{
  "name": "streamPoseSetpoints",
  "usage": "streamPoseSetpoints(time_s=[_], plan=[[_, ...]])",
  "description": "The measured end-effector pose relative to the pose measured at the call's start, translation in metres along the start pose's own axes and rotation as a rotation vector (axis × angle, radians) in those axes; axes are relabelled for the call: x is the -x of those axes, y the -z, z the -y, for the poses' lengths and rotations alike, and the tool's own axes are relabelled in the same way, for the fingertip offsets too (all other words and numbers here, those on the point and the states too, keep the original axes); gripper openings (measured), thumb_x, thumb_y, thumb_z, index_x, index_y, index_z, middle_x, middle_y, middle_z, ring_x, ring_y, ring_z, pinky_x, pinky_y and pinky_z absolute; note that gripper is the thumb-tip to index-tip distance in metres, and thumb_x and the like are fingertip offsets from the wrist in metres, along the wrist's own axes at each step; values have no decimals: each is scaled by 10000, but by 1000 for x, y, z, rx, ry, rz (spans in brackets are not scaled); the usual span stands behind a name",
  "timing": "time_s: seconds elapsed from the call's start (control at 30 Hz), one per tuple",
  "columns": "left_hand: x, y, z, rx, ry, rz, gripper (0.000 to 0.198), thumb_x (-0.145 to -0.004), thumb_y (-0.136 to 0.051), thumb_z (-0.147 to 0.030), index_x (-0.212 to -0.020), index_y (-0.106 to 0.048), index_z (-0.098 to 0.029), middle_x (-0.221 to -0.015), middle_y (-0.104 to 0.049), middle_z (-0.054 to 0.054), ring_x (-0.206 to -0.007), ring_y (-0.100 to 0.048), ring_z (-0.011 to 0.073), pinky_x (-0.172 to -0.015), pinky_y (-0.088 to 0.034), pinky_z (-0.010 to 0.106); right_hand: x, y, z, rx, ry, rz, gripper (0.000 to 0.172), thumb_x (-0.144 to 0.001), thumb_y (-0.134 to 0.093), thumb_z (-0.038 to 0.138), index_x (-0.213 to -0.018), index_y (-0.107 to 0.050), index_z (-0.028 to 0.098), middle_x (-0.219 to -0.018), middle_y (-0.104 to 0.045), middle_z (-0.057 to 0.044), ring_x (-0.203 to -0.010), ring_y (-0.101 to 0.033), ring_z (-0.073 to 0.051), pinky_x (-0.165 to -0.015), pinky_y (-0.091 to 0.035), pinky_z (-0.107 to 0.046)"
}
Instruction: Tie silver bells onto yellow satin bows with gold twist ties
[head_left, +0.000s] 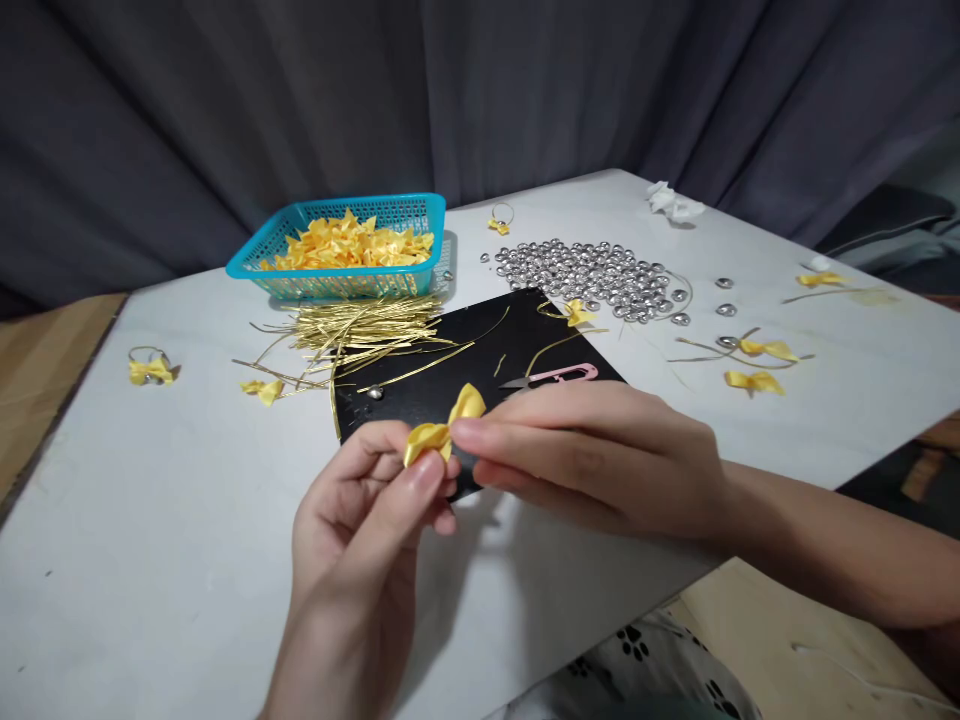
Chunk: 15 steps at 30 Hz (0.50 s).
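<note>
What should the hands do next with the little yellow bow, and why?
Probably the right hand should let go and fetch a gold wire from the pile: it and the left hand both pinch the yellow bow, which shows no wire.

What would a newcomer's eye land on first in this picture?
First the centre, where the left hand and right hand pinch a small yellow bow between them, above a black mat. Behind on the left, a blue basket heaped with yellow ribbon pieces stands by a bundle of gold wires. To its right, a pile of silver beads glints on the white table.
</note>
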<state>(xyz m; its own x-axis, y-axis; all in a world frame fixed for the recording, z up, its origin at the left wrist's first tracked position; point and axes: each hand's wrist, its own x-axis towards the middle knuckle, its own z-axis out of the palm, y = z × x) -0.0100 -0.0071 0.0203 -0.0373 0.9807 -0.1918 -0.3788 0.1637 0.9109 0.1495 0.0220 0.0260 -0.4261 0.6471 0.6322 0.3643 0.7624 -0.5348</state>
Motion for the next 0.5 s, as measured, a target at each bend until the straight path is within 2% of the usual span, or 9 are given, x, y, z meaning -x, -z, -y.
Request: streamPoseSetpoints(time_s=[0.07, 0.13, 0.27, 0.33, 0.4, 0.5], plan=[[1, -1, 0, 12, 1, -24, 38, -722, -693, -186, -712, -676, -219, -649, -666, -26, -588, -595, 58, -508, -471, 83, 1, -1, -1, 52, 87, 6, 130, -841, -580, 166, -843, -693, 230, -862, -706, 16, -788, -665, -90, -760, -539, -121], [-1, 0, 1, -12, -9, 10, 31, -730, -687, -198, -712, -671, -218, -654, -659, -22, -586, -591, 66, -508, -478, 99, 3, -2, -3, 85, 156, -7, 119, -841, -585, 152, -900, -674, 206, -915, -710, 9, -831, -666, -88, -803, -523, -119], [-9, 5, 4, -163, -126, 92, 63, -734, -690, -269, -713, -664, -215, -616, -620, -23, -514, -543, 79, -459, -481, 146, 7, -3, -5, 57, 144, 77, 134, -866, -555, 140, -977, -626, 164, -895, -713, 1, -817, -664, -76, -789, -516, -113], [-10, 5, 4, -273, -219, 44, 99, -756, -667, -277, -684, -660, -209, -591, -602, -25, -495, -521, 76, -443, -464, 143, 7, -4, -7, 66, 146, 103, 119, -882, -529, 139, -951, -623, 163, -860, -714, 4, -787, -664, -74, -754, -519, -114], [-10, 4, 4, -358, -277, -9, 130, -777, -644, -269, -667, -661, -201, -581, -597, -24, -489, -516, 72, -437, -455, 136, 6, -5, -8, 111, 191, 66, 98, -878, -541, 164, -927, -623, 186, -841, -714, 20, -765, -664, -74, -733, -518, -120], [-8, 3, 3, -408, -301, 0, 140, -783, -638, -278, -671, -664, -198, -559, -589, -34, -467, -521, 65, -426, -448, 132, 3, -8, -10, 162, 242, 3, 74, -865, -562, 184, -909, -615, 210, -824, -711, 38, -730, -661, -69, -717, -515, -122]])
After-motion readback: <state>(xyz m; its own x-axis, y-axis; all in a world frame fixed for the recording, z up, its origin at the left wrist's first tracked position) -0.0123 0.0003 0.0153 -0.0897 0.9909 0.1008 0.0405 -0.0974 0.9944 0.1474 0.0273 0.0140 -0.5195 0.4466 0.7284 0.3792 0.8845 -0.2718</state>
